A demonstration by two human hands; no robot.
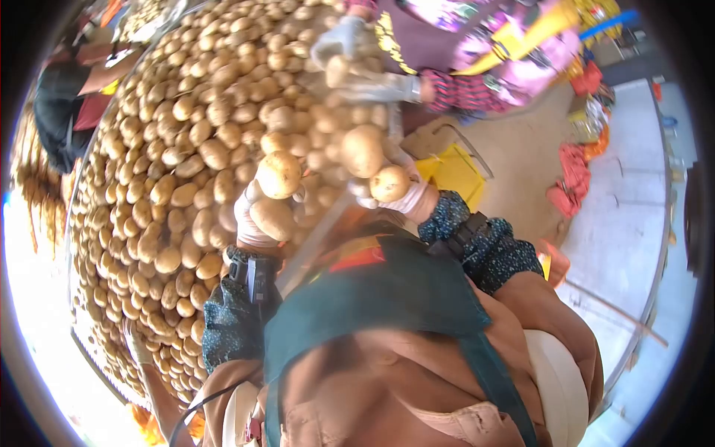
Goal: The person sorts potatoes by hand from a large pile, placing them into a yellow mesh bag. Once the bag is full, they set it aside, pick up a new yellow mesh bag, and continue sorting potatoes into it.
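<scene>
A wide heap of potatoes (167,190) spreads in front of me. At its near edge my left hand (249,223), in a pale glove, is closed around potatoes: a round potato (278,174) sits at the fingertips and a longer potato (272,219) lies against the palm. To its right my right hand (415,198), gloved too, has its fingers curled about a potato (389,183). A larger potato (363,150), smeared by motion, is just beyond those fingers. Most of the right fingers are hidden behind the potatoes.
Across the heap, a co-worker's gloved hands (380,86) hold a potato (337,71). Another person's hand (135,343) reaches in at lower left, and a person in dark clothing (59,112) is at far left. A yellow crate (450,175) stands right of my right hand.
</scene>
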